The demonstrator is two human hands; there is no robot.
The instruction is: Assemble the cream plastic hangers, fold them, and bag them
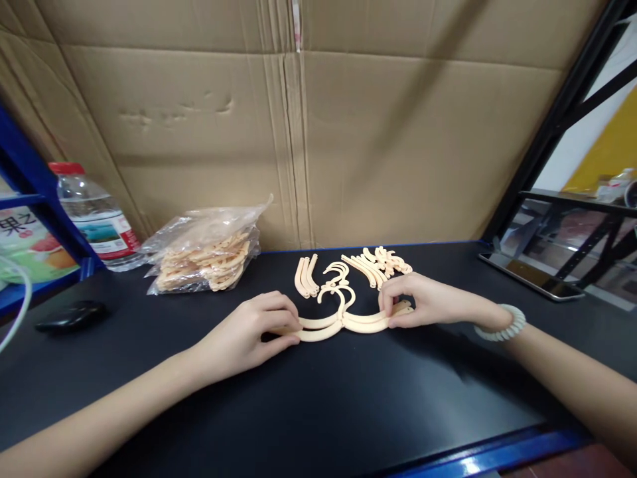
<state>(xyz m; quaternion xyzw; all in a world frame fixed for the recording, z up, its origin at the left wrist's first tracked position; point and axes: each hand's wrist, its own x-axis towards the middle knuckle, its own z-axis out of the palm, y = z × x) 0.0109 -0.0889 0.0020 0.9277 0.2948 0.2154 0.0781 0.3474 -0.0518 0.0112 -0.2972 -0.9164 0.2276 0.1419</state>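
My left hand (271,326) pinches the outer end of a pair of curved, cream-coloured strips (320,334), thumb in front and fingers behind. On the other side, my right hand (415,300) closes round the outer end of a matching curved pair (365,326). Both pairs meet in the middle, where thin hooked pieces (342,293) rise behind the joint. Whether the parts are fastened there I cannot tell. Just behind lie smaller curled pieces (337,271). The fingers cover the outer tips on the left; a little of the right ends shows beyond my thumb.
Loose curved strips (307,275) and a pile of small pieces (385,261) lie behind. At left are a plastic bag of similar pieces (202,255), a water bottle (99,219) and a black mouse (72,316). A phone-like slab (530,275) lies right. Cardboard (398,133) walls the back.
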